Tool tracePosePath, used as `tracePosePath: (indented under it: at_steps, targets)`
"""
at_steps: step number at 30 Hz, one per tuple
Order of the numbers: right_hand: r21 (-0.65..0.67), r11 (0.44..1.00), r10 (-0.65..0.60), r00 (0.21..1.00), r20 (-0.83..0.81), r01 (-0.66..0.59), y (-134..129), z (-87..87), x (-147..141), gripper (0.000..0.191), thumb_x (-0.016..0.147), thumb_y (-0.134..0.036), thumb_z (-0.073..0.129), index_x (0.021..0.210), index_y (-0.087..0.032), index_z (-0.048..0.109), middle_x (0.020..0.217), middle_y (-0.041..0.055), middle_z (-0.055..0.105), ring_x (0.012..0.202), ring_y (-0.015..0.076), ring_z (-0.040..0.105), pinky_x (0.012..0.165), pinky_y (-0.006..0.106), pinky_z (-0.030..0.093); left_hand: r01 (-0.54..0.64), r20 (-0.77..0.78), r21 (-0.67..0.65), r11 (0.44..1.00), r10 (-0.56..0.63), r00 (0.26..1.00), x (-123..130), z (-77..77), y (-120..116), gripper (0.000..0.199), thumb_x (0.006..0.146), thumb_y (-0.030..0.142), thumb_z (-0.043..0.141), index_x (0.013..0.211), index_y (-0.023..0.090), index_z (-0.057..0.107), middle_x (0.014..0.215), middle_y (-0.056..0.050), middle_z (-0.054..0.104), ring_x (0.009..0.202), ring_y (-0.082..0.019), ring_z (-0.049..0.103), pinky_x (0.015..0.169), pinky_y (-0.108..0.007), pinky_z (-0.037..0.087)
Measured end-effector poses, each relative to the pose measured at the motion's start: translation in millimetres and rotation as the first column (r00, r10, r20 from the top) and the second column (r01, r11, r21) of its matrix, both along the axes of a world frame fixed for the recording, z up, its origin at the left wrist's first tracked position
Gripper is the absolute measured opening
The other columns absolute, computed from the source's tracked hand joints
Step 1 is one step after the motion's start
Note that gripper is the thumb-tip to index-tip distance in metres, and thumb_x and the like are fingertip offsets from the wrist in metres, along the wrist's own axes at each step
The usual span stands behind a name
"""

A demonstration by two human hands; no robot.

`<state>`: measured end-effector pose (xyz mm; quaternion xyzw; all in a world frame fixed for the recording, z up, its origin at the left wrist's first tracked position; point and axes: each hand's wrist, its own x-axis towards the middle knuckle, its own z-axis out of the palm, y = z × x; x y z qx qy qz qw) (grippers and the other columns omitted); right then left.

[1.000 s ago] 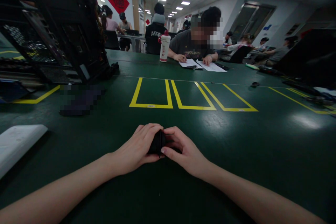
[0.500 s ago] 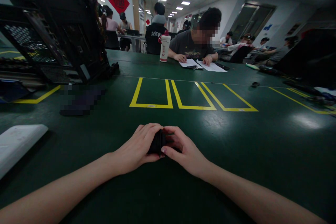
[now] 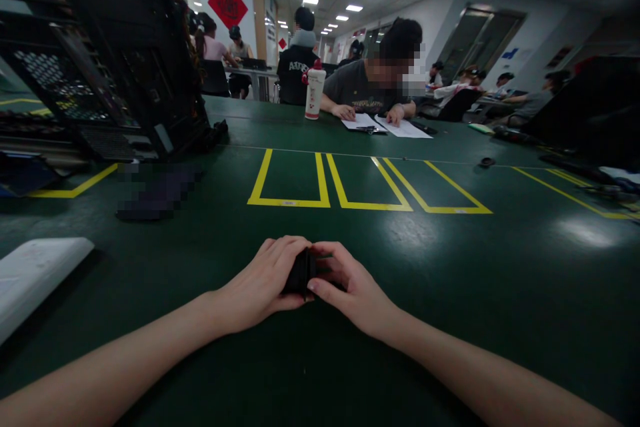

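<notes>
A small black object [image 3: 301, 273] is between my two hands, low over the green table [image 3: 310, 367]; whether it rests on the surface I cannot tell. My left hand [image 3: 260, 277] wraps round its left side, with the fingers over the top and the thumb below. From the right, my right hand [image 3: 347, 283] grips its edge between curled fingers and thumb. Much of the object is hidden by the fingers. Beyond the hands, yellow tape outlines [image 3: 367, 205] mark the table.
A large black metal frame [image 3: 135, 73] stands at left, near a dark flat item [image 3: 160, 193] and a white box [image 3: 40, 273]. A white bottle [image 3: 315, 92] stands before a person [image 3: 367, 83] with papers [image 3: 405, 127]. Dark equipment [image 3: 590, 113] is at right.
</notes>
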<state>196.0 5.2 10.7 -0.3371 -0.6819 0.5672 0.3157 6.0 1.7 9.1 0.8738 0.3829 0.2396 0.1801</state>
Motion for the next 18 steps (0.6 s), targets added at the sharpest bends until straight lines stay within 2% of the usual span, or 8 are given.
tracePosePath:
  at_steps: [7,11,15,18]
  targets:
    - [0.122,0.992,0.041,0.999,-0.031,-0.037,0.0,-3.6,1.9,0.035,0.073,-0.012,0.059,0.103,-0.024,0.044,0.110,0.0026,0.043,0.104,0.0161,0.049,0.089,0.037,0.046,0.021,-0.035,-0.015,1.000,-0.022,0.999,-1.1,3.9,-0.5,0.062,0.072,0.017,0.063,0.122,0.022,0.027,0.121,-0.009,0.043,0.108,-0.025,0.043,0.088,-0.042,0.038]
    - [0.076,0.997,0.022,0.999,-0.027,-0.020,-0.5,-1.4,1.4,0.023,0.077,-0.017,0.056,0.098,-0.023,0.048,0.110,0.0024,0.043,0.101,0.0156,0.050,0.087,0.036,0.047,-0.013,-0.007,-0.010,1.000,0.013,1.000,0.1,1.3,-0.3,0.062,0.071,0.019,0.064,0.121,0.023,0.029,0.119,-0.008,0.044,0.104,-0.025,0.046,0.085,-0.042,0.040]
    - [0.014,1.000,0.010,1.000,-0.005,-0.010,-1.0,1.5,0.7,0.033,0.078,-0.018,0.056,0.107,-0.024,0.043,0.110,0.0039,0.047,0.105,0.0174,0.050,0.089,0.038,0.046,-0.001,-0.007,-0.025,1.000,0.001,1.000,-0.1,3.9,-0.9,0.059,0.072,0.022,0.063,0.121,0.024,0.029,0.119,-0.008,0.045,0.104,-0.025,0.046,0.085,-0.043,0.040]
    - [0.024,0.999,0.022,1.000,0.012,-0.023,-0.7,0.7,1.1,0.036,0.077,-0.017,0.056,0.109,-0.023,0.042,0.113,0.0046,0.045,0.107,0.0177,0.048,0.090,0.039,0.045,0.009,-0.018,-0.030,1.000,-0.010,1.000,-0.6,4.6,-1.1,0.058,0.073,0.021,0.062,0.121,0.023,0.029,0.119,-0.009,0.045,0.105,-0.025,0.046,0.086,-0.042,0.040]
